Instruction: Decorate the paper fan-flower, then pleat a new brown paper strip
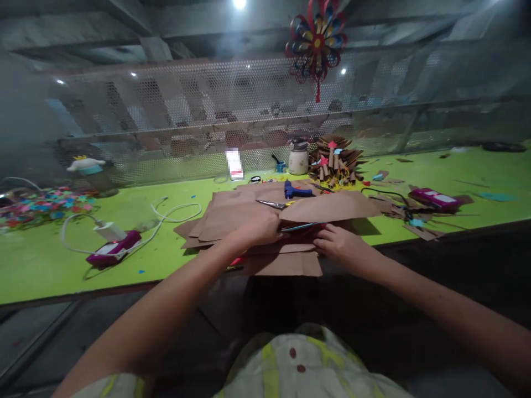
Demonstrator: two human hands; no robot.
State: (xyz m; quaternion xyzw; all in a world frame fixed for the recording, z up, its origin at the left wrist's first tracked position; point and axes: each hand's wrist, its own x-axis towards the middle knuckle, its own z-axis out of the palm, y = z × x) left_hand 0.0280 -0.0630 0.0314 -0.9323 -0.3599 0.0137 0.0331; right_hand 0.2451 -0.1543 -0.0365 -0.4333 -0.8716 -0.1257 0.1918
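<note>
My left hand (265, 228) is closed at the left edge of a raised, curved brown paper sheet (332, 207); its fingertips are partly hidden. Opposite it, my right hand (342, 247) has its fingers bent at the layers under that sheet, near a thin light-blue edge (301, 227). What the right fingers grip is too dark to make out. More brown sheets (286, 264) lie stacked below, reaching over the table's front edge. Scissors (271, 204) and a blue glue gun (296, 190) lie on the pile, just beyond the hands.
Left on the green table (166, 243) are a purple power strip (114, 250) with a white cable and colourful paper pieces (53, 204). At the back stand a phone (235, 164), a jar (298, 157) and a brown paper-roll craft (336, 160). Another purple power strip (435, 199) lies right.
</note>
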